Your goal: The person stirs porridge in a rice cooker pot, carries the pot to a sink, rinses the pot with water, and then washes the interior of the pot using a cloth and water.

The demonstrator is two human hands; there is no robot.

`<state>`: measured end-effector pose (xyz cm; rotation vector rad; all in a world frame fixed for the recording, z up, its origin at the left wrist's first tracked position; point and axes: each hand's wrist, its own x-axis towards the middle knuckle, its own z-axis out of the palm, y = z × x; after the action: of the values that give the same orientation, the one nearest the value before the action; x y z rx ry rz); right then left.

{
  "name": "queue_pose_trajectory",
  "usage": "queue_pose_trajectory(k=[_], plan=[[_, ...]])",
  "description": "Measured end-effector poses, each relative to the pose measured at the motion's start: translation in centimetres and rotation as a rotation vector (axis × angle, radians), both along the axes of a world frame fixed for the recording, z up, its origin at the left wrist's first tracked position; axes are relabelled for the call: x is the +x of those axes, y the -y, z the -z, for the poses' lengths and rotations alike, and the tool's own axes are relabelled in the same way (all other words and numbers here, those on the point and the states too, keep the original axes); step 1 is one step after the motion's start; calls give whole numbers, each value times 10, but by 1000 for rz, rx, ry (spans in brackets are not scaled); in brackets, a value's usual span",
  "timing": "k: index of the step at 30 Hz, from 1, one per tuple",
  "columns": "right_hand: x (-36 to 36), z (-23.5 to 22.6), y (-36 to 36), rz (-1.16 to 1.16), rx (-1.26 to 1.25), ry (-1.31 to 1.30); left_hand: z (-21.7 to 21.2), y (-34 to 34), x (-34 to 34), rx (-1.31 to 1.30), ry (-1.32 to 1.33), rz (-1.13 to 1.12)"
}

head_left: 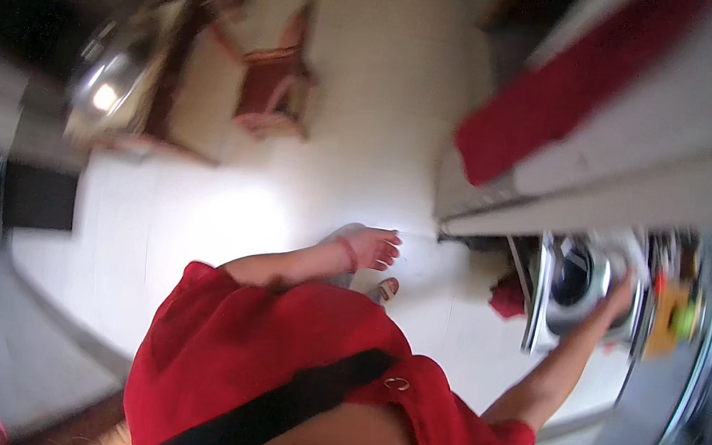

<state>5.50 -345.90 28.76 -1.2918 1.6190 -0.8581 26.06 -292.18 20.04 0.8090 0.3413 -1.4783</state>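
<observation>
My right hand [621,292] reaches out to the right and lies against the rim of the round opening of a white front-loading washing machine [578,290]. Motion blur hides whether its fingers grip the rim. My left hand [371,247] hangs over the pale tiled floor with the fingers loosely apart and nothing in it; a red thread circles its wrist. I wear a loose red garment [262,347] with a black strap across it. One sandalled foot [383,289] shows just below the left hand.
A long red cloth [562,97] lies on a white counter above the machine. A red bundle [507,295] sits at the machine's left foot. A wooden chair [275,84] and a table with shiny metal vessels [112,86] stand at the far left.
</observation>
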Motion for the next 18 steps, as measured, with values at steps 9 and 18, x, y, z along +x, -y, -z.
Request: queue_pose_trajectory(k=[9,18], plan=[[88,-33,-230,-525,-7,614,2,-97,-21,-245,134,-570],[230,20,-588,-1987,151,44,0,-213,33,-361,115,-900]])
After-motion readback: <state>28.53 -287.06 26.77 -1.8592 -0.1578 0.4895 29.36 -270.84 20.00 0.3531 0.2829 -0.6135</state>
